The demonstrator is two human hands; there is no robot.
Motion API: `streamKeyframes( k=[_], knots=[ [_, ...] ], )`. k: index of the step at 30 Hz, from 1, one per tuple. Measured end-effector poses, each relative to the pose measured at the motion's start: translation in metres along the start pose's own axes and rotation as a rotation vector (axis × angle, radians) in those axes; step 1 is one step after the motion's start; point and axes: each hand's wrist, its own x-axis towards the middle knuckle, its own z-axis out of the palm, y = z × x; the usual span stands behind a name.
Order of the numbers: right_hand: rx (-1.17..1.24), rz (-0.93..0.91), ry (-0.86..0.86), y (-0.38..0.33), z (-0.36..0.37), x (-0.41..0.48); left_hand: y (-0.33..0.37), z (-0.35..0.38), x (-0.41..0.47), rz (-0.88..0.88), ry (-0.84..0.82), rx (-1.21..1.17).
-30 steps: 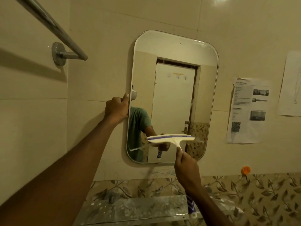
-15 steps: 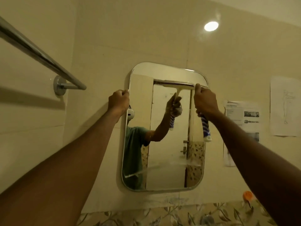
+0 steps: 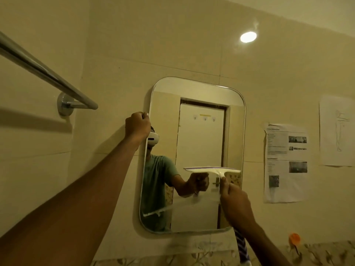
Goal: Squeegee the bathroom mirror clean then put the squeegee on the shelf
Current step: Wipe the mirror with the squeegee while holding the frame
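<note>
A rounded rectangular mirror [image 3: 201,135] hangs on the tiled wall in the middle of the view. My left hand [image 3: 137,126] grips its left edge near the top, fingers closed around the rim. My right hand [image 3: 233,200] holds the white squeegee [image 3: 211,170] by its blue-striped handle, and the blade lies flat across the right half of the glass, a little below mid-height. A slanted streak of foam [image 3: 156,211] crosses the lower left of the mirror. No shelf is in view.
A chrome towel rail [image 3: 44,73] juts from the left wall at upper left. Printed paper sheets [image 3: 286,162] are taped to the wall to the right of the mirror. An orange hook [image 3: 294,238] sits low on the right, above a leaf-patterned tile band.
The squeegee was pulled from the top edge of the mirror down to below mid-height in my right hand. My left hand kept its hold on the mirror's left edge.
</note>
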Motion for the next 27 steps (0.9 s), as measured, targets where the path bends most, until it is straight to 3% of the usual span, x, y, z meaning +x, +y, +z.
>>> streamKeyframes(
  k=[3,6,10,17,20,27],
  knots=[
    [0.097,-0.009,-0.003,-0.032,-0.028,0.03,0.0,-0.001,-0.002,0.011,-0.006,0.005],
    [0.087,-0.137,0.138,-0.087,-0.057,0.092,-0.002,0.0,-0.002,0.025,0.003,0.003],
    [0.031,-0.2,0.151,-0.125,-0.061,0.128,-0.001,0.0,-0.002,0.024,0.011,0.013],
    [-0.053,-0.036,0.033,-0.039,0.025,-0.008,-0.001,-0.002,-0.004,0.001,0.003,-0.014],
    [-0.095,0.015,-0.025,-0.038,0.028,-0.025,0.003,-0.003,-0.007,-0.01,-0.003,-0.029],
    [0.087,-0.203,0.104,-0.156,-0.036,0.105,0.002,-0.005,-0.006,-0.044,-0.052,-0.117]
  ],
)
